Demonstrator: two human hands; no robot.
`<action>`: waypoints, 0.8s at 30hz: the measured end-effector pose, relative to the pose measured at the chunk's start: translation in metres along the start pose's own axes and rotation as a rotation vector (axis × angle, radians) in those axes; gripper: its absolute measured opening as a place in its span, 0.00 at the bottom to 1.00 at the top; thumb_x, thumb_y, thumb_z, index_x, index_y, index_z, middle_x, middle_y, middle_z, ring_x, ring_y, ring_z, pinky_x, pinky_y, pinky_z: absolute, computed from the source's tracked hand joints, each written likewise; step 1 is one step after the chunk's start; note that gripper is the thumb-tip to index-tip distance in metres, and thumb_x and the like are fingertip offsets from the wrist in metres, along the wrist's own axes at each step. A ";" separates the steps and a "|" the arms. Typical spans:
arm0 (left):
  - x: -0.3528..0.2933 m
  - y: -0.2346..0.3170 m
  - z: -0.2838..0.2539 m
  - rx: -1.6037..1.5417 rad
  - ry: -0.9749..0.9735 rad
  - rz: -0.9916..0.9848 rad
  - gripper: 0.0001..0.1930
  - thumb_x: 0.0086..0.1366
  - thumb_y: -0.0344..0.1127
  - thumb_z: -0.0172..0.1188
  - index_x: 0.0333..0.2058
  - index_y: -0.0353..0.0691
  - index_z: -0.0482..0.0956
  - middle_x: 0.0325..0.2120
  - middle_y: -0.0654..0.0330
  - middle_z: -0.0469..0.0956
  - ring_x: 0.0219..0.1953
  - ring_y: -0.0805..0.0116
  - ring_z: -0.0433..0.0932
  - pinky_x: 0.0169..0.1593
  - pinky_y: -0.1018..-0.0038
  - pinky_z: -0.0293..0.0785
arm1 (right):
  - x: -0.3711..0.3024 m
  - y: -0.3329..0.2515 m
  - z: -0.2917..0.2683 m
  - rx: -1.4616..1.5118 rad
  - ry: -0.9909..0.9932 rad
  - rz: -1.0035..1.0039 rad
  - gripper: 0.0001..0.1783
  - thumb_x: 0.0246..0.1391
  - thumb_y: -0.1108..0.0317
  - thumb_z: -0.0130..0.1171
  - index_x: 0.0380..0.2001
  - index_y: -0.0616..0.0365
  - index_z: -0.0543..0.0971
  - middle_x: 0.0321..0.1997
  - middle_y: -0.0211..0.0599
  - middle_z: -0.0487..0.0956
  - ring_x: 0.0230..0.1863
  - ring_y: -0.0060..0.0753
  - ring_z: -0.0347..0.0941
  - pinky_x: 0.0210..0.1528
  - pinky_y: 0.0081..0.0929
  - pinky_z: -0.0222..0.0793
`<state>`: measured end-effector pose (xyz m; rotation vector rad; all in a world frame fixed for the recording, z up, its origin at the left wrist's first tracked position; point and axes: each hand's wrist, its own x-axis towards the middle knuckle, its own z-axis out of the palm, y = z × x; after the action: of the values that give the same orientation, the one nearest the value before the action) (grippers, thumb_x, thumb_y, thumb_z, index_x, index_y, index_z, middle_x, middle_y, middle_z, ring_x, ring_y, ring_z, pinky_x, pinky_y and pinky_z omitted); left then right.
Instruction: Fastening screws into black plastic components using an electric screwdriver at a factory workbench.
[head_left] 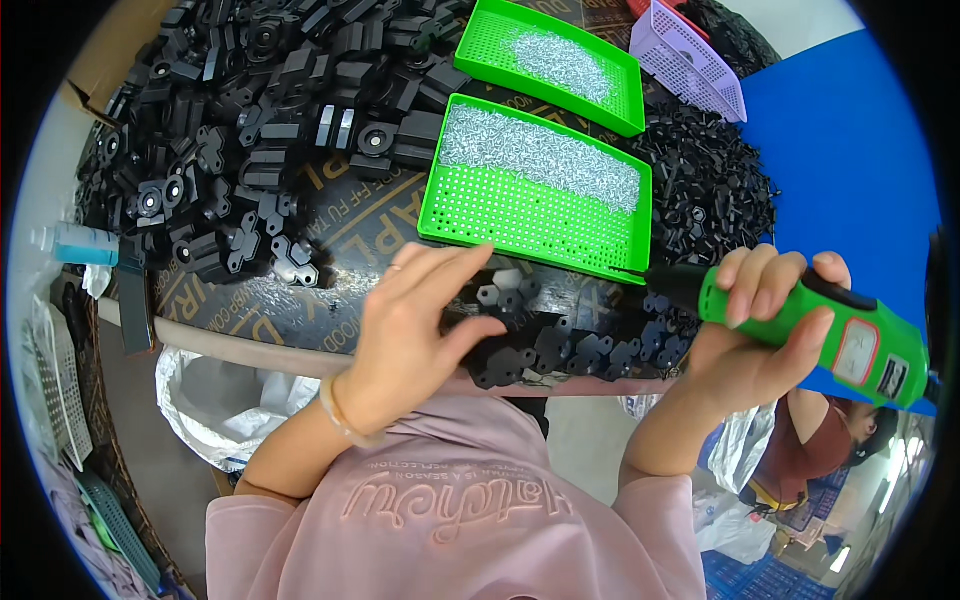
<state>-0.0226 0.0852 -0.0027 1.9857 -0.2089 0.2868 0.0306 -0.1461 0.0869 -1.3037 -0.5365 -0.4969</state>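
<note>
My right hand (765, 320) is wrapped round a green and black electric screwdriver (815, 325). The tool lies nearly level, its black nose pointing left to the near right corner of a green perforated tray (540, 205). Small silvery screws (545, 150) cover the far half of that tray. My left hand (405, 320) is open, thumb and fingers apart, just in front of the tray. Beside its thumb are small black plastic pieces (508, 290). A row of flat black plastic parts (570, 348) runs along the table's near edge, between my hands.
A second green tray (470, 55) with screws stands behind the first. Black housings (300, 85) are heaped at the far left, small black pieces (700, 170) at the right. A lilac basket (690, 65) stands at the back. Another person (810, 445) is at lower right.
</note>
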 end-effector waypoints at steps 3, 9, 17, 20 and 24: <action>-0.003 -0.003 -0.012 0.069 0.162 0.052 0.09 0.49 0.22 0.72 0.31 0.36 0.85 0.21 0.59 0.78 0.23 0.62 0.74 0.29 0.71 0.70 | 0.001 -0.002 -0.024 -0.155 0.073 0.009 0.29 0.66 0.50 0.55 0.59 0.62 0.63 0.30 0.38 0.72 0.29 0.33 0.70 0.41 0.41 0.72; -0.009 0.000 -0.010 0.208 0.002 0.169 0.14 0.49 0.36 0.77 0.30 0.37 0.83 0.22 0.61 0.77 0.27 0.60 0.74 0.32 0.67 0.70 | 0.000 0.003 -0.063 -0.370 0.076 0.030 0.40 0.62 0.46 0.59 0.65 0.63 0.60 0.55 0.51 0.76 0.61 0.52 0.72 0.70 0.51 0.59; -0.014 0.017 0.028 0.519 -0.233 0.314 0.44 0.42 0.64 0.72 0.55 0.43 0.77 0.54 0.47 0.68 0.53 0.45 0.66 0.54 0.53 0.65 | -0.038 -0.066 -0.059 -1.391 0.153 0.164 0.38 0.60 0.64 0.66 0.68 0.64 0.62 0.61 0.50 0.72 0.60 0.42 0.72 0.62 0.39 0.66; -0.016 0.018 0.030 0.549 -0.206 0.297 0.44 0.41 0.62 0.74 0.56 0.44 0.77 0.51 0.46 0.67 0.52 0.45 0.66 0.52 0.54 0.67 | -0.068 -0.091 -0.050 -1.554 0.301 0.125 0.18 0.54 0.68 0.70 0.46 0.65 0.79 0.43 0.41 0.82 0.44 0.35 0.77 0.50 0.32 0.71; -0.019 0.011 0.040 0.452 -0.246 0.202 0.43 0.39 0.54 0.78 0.56 0.45 0.77 0.53 0.44 0.65 0.53 0.44 0.66 0.51 0.54 0.70 | -0.103 -0.071 -0.040 -1.425 -0.335 0.050 0.21 0.43 0.58 0.75 0.40 0.55 0.84 0.43 0.38 0.81 0.47 0.46 0.73 0.53 0.44 0.68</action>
<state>-0.0400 0.0445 -0.0148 2.4529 -0.5439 0.2311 -0.0901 -0.1951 0.0688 -2.7880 -0.3872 -0.6379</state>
